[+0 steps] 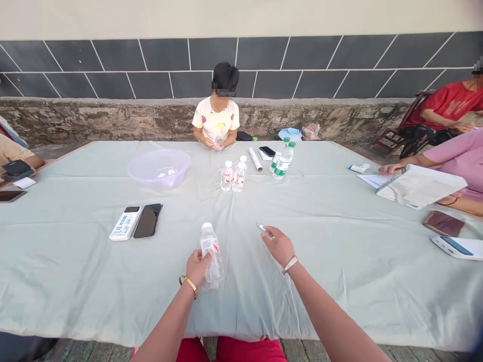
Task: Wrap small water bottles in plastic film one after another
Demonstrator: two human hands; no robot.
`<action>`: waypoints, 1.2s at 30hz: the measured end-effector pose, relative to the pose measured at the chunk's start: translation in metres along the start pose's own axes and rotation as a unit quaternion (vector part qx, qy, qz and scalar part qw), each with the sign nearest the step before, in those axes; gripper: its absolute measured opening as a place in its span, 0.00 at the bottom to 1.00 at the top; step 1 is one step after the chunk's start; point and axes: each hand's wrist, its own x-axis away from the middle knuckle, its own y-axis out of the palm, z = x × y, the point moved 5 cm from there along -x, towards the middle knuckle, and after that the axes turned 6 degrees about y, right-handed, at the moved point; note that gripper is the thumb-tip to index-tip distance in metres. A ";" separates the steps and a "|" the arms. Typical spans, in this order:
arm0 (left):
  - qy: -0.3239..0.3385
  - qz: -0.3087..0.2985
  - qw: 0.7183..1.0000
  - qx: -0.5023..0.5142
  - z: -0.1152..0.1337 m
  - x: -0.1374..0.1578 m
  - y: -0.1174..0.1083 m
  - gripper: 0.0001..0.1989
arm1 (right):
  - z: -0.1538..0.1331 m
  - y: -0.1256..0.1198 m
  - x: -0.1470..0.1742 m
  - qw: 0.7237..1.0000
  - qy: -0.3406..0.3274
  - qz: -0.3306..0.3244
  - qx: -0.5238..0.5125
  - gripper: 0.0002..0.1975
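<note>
My left hand is closed around a clear plastic bottle with a white cap and a red-and-white label. The bottle leans slightly, and its lower part looks creased. To the right, apart from it, my right hand is closed on a slim, pale, pen-like tool that points up and left; its exact kind is too small to tell. Beyond my hands, several small capped bottles with similar labels stand together on the table.
A greenish-grey cloth covers the table. On it are a translucent purple basin, a white power bank, a black phone, green-capped bottles and a roll. One person sits opposite; others sit at both sides.
</note>
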 end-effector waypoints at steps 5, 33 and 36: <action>0.031 0.006 0.982 -0.185 0.006 -0.010 0.005 0.24 | 0.054 -0.018 -0.030 0.997 0.033 0.022 0.068 0.03; 0.096 0.043 0.951 -0.291 0.010 0.001 -0.030 0.19 | 0.028 -0.006 0.031 0.994 -0.030 -0.016 0.108 0.19; 0.128 0.052 0.945 -0.298 0.025 0.017 -0.032 0.20 | 0.043 0.000 0.003 0.984 0.032 0.025 0.173 0.19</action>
